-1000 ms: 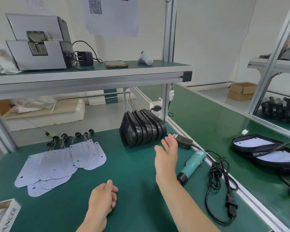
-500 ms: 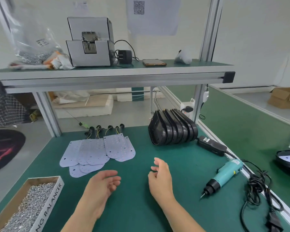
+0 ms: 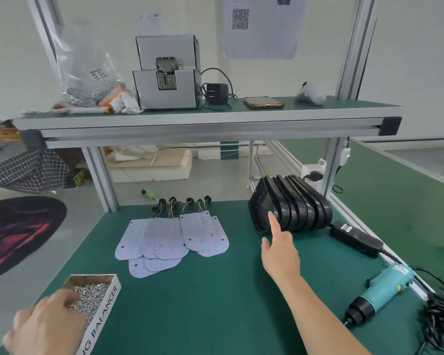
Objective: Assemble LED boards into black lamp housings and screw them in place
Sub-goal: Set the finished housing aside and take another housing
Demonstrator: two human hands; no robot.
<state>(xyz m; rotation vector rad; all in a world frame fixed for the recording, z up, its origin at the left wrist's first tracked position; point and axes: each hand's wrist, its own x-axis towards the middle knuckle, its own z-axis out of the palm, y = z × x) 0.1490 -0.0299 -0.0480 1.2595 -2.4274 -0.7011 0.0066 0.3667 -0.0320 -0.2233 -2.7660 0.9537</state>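
Observation:
Several black lamp housings (image 3: 300, 208) stand nested in a row at the back right of the green table (image 3: 215, 303). My right hand (image 3: 280, 254) reaches toward them, index finger stretched out, its tip at the front housing's lower edge; it holds nothing. Several white LED boards (image 3: 174, 239) with wired black plugs lie overlapped at the table's middle back. A cardboard box of small silver screws (image 3: 98, 295) sits at the front left. My left hand (image 3: 46, 326) is over that box, fingertips down in the screws; whether it grips any is hidden.
A teal electric screwdriver (image 3: 379, 293) lies at the right edge, with its black power adapter (image 3: 354, 238) and a coiled cable (image 3: 441, 319). An aluminium shelf (image 3: 190, 124) overhangs the back, carrying a grey screw feeder (image 3: 167, 73), a phone and a bag.
My left hand moved left and down into the screw box. My right hand stretched forward to the front housing. The view turned left.

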